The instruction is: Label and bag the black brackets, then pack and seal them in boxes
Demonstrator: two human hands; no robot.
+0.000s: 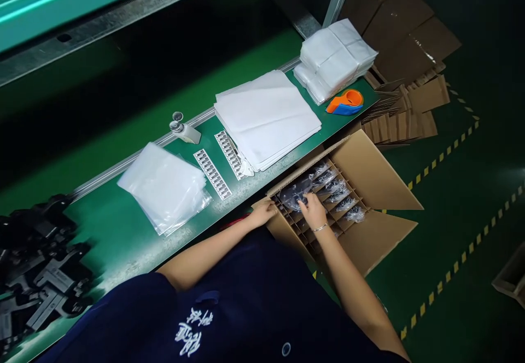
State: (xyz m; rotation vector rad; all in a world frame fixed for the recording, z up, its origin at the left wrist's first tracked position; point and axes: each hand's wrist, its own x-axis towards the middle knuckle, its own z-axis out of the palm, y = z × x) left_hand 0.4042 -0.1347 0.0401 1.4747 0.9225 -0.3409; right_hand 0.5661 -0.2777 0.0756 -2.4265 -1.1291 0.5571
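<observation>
My right hand point(314, 211) reaches into an open cardboard box point(371, 174) beside the bench edge. Its fingers are closed on a dark part in a clear plastic bag point(292, 194), which lies over the box's left compartments. Cardboard dividers point(342, 222) split the box into cells, and several hold other bagged parts point(337, 189). At the box's near left corner, my left hand point(263, 213) has its fingers curled over a cardboard flap point(279, 230). The exact shape of the bagged part is blurred by the film.
On the green bench point(164, 259) lie clear bags point(164, 188), label strips point(212, 174), a small white bottle point(186, 132), white sheets point(266, 117), a bundled stack point(338, 54) and a tape dispenser point(346, 102). Black parts point(45, 281) pile up at left. Flattened cartons point(404, 40) lie at far right.
</observation>
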